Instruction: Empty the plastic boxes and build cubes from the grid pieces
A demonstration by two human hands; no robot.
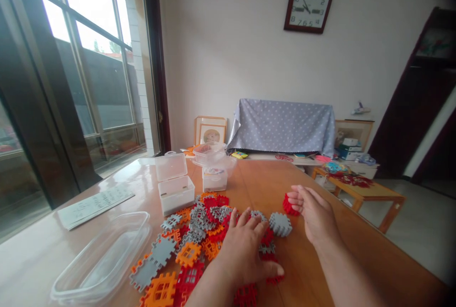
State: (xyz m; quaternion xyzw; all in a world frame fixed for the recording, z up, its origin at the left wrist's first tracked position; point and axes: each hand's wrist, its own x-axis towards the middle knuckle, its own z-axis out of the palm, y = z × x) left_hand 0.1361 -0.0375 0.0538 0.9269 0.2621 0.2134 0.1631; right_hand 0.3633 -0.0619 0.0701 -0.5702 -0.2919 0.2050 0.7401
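My left hand [245, 245] lies flat with fingers spread on a heap of red, orange and grey interlocking plastic tiles [192, 240] on the wooden table [320, 269]. My right hand [315, 212] is curled at the heap's right side, its fingertips closed against a red tile piece [288, 205]. A grey round tile assembly [280, 224] rests on the table between the two hands, touching neither.
A clear plastic tub [103, 259] lies at the front left. An open white box [174, 188] and clear containers [213, 167] stand behind the heap. A printed paper sheet [94, 205] lies at the left. A low orange table [363, 188] stands beyond the right edge.
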